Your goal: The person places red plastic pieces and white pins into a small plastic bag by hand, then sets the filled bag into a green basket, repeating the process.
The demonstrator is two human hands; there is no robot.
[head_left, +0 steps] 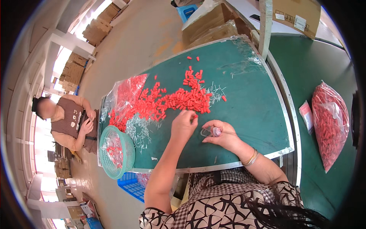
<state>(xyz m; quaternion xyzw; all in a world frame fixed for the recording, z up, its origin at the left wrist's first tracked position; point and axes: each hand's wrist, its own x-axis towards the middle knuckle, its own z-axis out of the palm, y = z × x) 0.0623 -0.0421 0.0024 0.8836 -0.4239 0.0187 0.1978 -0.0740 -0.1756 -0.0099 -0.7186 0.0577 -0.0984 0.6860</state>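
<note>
Just below the edge of a heap of small red plastic plugs (187,100) is my left hand (183,124), fingers pinched together. A bit of red shows at its fingertips, apparently one plug. To its right my right hand (225,136) curls round a small clear plastic bag (215,132), whose contents I cannot make out. Thin silvery screws or nails (138,131) lie loose left of my left forearm. More silvery pieces (217,92) are scattered at the right end of the red heap.
The green tabletop (251,103) has a pale metal rim. At its left corner stands a green basket (131,152) with filled bags; a large open bag of plugs (131,89) lies behind. A blue crate (131,187) sits below. Another full bag (329,126) lies right. A person (70,118) is left.
</note>
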